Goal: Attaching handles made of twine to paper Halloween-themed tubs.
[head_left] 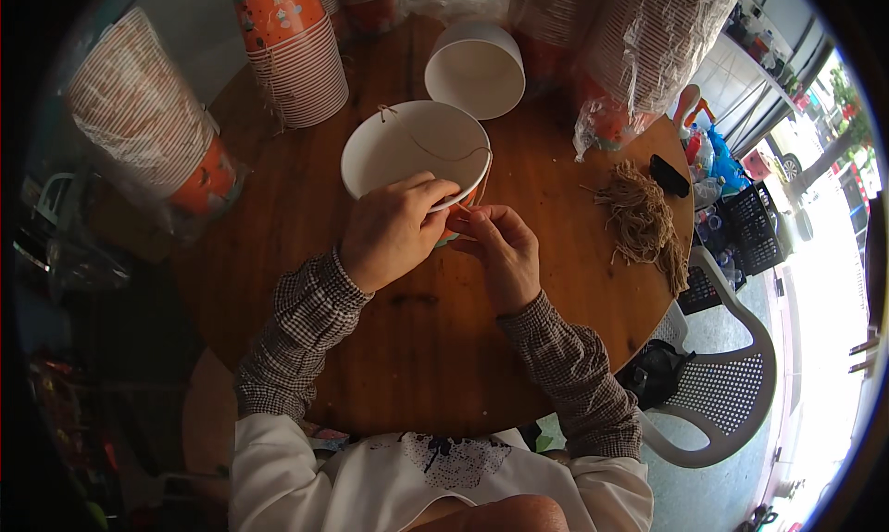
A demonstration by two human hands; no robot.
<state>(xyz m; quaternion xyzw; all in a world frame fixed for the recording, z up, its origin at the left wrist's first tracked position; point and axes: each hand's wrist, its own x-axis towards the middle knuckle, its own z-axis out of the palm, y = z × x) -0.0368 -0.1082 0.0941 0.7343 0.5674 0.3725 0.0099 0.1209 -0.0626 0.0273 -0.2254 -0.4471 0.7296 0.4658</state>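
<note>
A big round wooden table (565, 254) holds tall stacks of tubs (301, 83) near its far edge. One paper tub (389, 157), white inside, is right by the person's hands. The left hand (394, 226) grips its near rim. The right hand (505, 245) is just beside it – thumb and finger pinching a thin brown string (448, 159) that loops across the tub.

White-lined tub (394, 152), apparently orange outside, tan cord (421, 147), brown-checked sleeves (319, 302)
</note>
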